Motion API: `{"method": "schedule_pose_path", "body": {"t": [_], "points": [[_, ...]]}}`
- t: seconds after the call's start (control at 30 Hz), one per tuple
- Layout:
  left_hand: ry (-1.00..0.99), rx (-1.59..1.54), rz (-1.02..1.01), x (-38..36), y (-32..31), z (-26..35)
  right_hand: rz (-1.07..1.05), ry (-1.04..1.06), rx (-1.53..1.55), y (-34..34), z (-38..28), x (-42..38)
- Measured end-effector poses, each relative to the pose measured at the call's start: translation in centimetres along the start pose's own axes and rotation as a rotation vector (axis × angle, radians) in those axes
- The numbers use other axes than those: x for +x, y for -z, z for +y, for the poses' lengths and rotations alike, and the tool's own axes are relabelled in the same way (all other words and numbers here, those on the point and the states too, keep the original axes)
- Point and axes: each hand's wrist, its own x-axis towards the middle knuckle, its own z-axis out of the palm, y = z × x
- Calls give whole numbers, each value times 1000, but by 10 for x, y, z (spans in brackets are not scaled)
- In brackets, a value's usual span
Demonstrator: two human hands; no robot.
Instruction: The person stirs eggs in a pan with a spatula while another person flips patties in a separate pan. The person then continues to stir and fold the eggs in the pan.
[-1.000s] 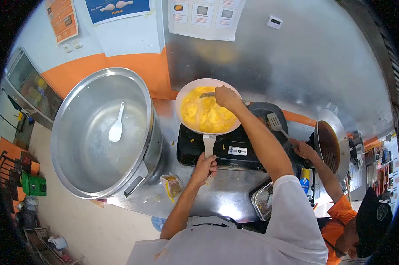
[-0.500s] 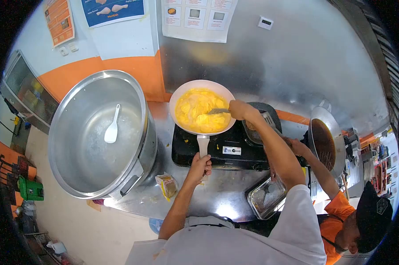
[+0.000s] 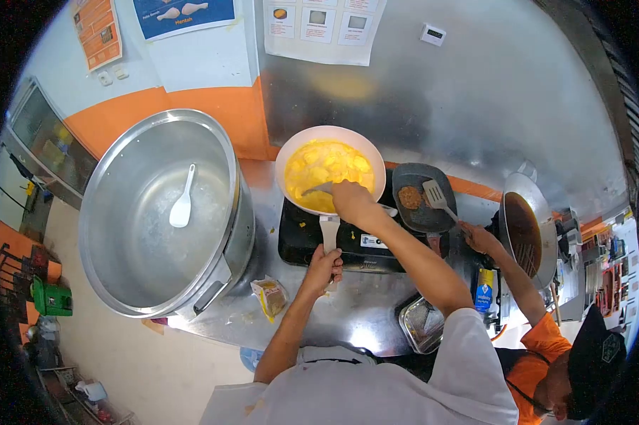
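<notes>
A light pink frying pan [image 3: 374, 157] with yellow, partly set egg [image 3: 330, 157] stands on the left part of a black stove [image 3: 301, 237]. My left hand [image 3: 323, 270] is wrapped round the pan's pale handle [image 3: 330, 231]. Over the right side of the egg, my right hand [image 3: 355, 201] is closed on a grey spatula [image 3: 319, 188], whose blade dips into the egg at the pan's lower left. To the right sits a dark square pan [image 3: 422, 218] with a brown patty [image 3: 409, 197].
A large metal pot [image 3: 100, 248] holding a white paddle [image 3: 183, 202] stands at left. Nearer are a yellow packet [image 3: 270, 297] and a metal tray [image 3: 422, 326]. At right, a co-worker's hand [image 3: 479, 239] holds a slotted turner [image 3: 440, 198] beside a wok [image 3: 539, 234].
My right hand and the spatula have moved left and nearer to me across the egg. The square pan and the co-worker's turner, partly covered by my arm before, now show more fully.
</notes>
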Motion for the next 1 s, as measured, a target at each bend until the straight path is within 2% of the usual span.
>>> {"method": "schedule_pose_path", "body": {"t": [0.07,0.13,0.23,0.47,0.53,0.57,0.6,0.63,0.67,0.7,0.73,0.77,0.8,0.87,1.0], "points": [[18,-12,-17,0,1,1,61,14,3,-12,-3,20],[21,-10,-8,2,1,1,262,81,56,-25,0,45],[28,-14,-15,4,4,1,190,13,-79,-19,4,73],[30,6,-11,3,4,3,217,67,-207,-5,45,106],[-10,127,115,2,10,-2,220,99,-49,-22,63,126],[18,206,159,2,12,-1,349,197,-107,-74,98,170],[0,199,32,14,33,-7,482,-25,195,-107,97,200],[22,162,-60,20,41,-8,549,-28,306,-126,112,223],[-33,229,-76,13,31,-1,481,-119,274,-81,93,168],[-34,254,78,1,14,6,554,28,136,-123,126,225],[-6,189,115,8,22,3,595,-69,101,-86,117,172],[-15,215,108,5,20,1,298,-184,-66,-44,87,135],[-35,228,126,5,19,1,308,-209,-71,-31,86,114],[-8,243,140,0,12,8,271,-166,-175,-27,87,100],[20,218,149,8,22,2,163,-141,-91,-29,99,64]]}}
